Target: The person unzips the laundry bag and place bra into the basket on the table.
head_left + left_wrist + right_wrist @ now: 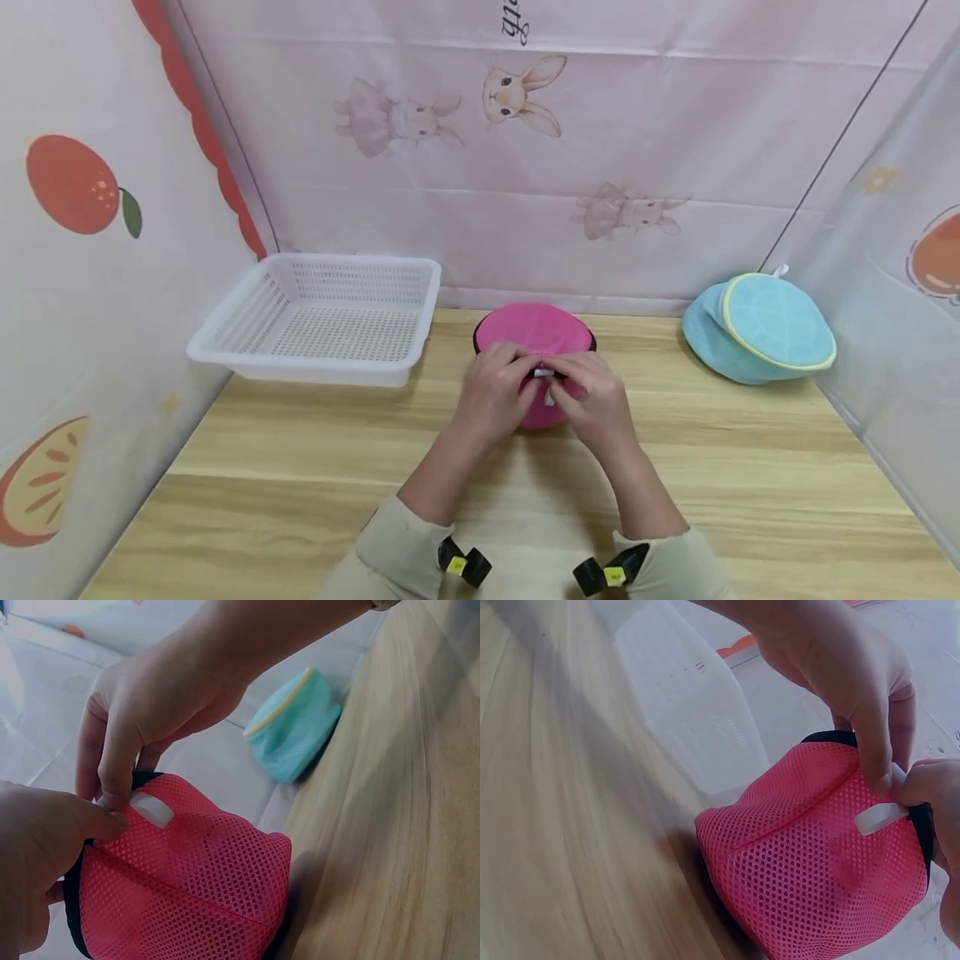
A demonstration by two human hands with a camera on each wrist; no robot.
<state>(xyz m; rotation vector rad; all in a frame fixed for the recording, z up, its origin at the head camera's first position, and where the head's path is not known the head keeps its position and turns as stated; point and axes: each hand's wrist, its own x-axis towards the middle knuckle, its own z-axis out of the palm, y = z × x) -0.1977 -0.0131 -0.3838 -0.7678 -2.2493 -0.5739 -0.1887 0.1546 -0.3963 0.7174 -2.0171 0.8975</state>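
A pink mesh laundry bag (534, 327) with black edging stands on the table in front of me. My left hand (491, 392) and right hand (596, 402) meet at its near rim, thumbs and fingertips pinching the black edge almost tip to tip. A small white piece shows between the fingers there. Just beside it, a white tab (152, 809) sticks out over the mesh in the left wrist view. In the right wrist view the bag's mesh side (802, 862) bulges out below both hands. Fingers hide part of the rim.
To the left stands a white plastic basket (422, 333) with slotted walls. A light blue mesh bag (780, 321) with yellow edging leans at the right. Printed cloth walls (450, 217) close off the back and sides of the wooden table (720, 467).
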